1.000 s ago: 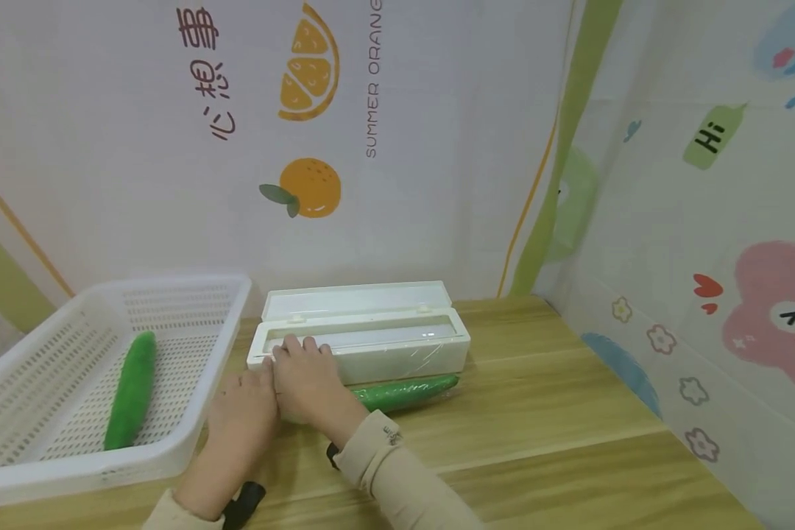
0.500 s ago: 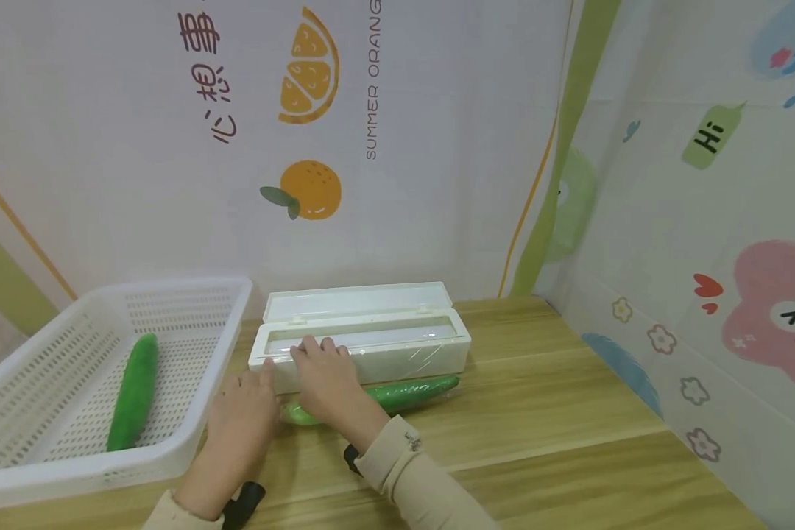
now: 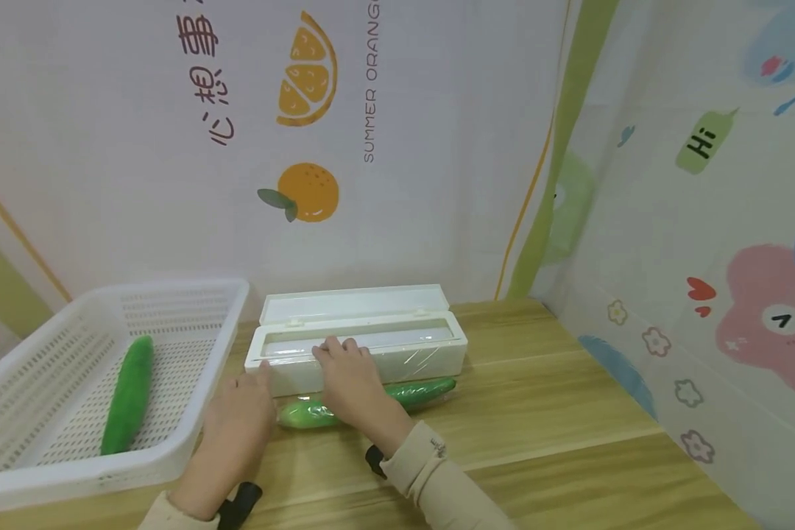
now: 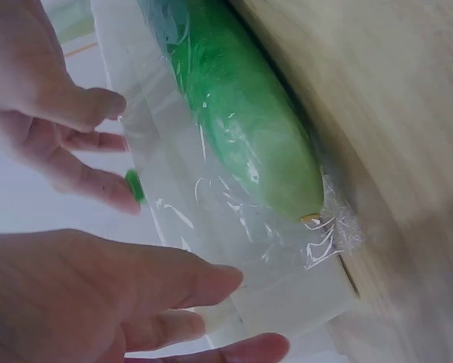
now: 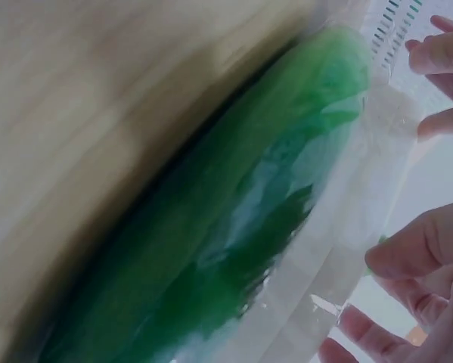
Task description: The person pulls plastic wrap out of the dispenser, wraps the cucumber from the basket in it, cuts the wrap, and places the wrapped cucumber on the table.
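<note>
A white cling film dispenser (image 3: 430, 360) stands with its lid raised and a roll inside. Film runs from it over a cucumber (image 3: 305, 414) lying along its front on the table. My left hand (image 3: 238, 412) holds the dispenser's left front corner, thumb on the top edge and fingers by the end. Along the front top edge, my right hand (image 3: 354, 383) pinches a small green slide cutter (image 4: 135, 186), mostly covered by thumb and fingers. In the head view the right hand and forearm hide the cucumber's middle.
On the left stands a white perforated basket (image 3: 230, 346) with another cucumber (image 3: 129, 394) in it. A printed curtain (image 3: 411, 221) hangs close behind the dispenser, and another covers the right side. Wooden tabletop (image 3: 536, 419) extends to the right.
My right hand has slid rightward along the dispenser's front edge, from its left end towards the middle, uncovering the cucumber's pale end. The left hand stays at the corner.
</note>
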Available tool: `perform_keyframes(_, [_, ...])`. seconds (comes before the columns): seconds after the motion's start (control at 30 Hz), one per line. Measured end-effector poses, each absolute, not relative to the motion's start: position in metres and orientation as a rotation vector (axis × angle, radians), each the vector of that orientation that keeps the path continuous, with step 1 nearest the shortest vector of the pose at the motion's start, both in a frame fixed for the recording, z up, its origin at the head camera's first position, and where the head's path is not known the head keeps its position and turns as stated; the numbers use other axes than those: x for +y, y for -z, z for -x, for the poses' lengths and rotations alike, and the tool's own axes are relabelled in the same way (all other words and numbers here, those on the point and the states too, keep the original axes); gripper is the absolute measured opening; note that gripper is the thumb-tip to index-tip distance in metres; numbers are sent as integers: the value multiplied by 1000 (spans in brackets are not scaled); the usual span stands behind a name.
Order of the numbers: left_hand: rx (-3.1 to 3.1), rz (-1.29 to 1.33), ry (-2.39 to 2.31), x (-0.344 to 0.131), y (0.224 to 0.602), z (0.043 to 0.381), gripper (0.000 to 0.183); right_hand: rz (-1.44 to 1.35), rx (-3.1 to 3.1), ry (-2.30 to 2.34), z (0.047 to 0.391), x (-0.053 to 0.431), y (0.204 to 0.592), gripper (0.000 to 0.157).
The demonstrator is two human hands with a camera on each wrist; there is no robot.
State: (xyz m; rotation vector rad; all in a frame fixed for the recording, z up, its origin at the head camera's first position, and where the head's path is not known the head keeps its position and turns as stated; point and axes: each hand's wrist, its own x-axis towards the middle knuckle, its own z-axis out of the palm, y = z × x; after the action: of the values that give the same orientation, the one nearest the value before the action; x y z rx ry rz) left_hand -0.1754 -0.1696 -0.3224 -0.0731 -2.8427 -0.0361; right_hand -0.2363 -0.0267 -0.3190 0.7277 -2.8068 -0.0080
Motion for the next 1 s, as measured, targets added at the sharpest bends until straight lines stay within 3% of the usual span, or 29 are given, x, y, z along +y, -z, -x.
perform_keyframes(0.23, [-2889,76,112,-171,320,177,60,-742,-2737,-84,237,-7,320,49])
perform_keyframes(1.0, [-2887,70,138,-175,320,177,62,-655,-2775,-135,240,22,317,53])
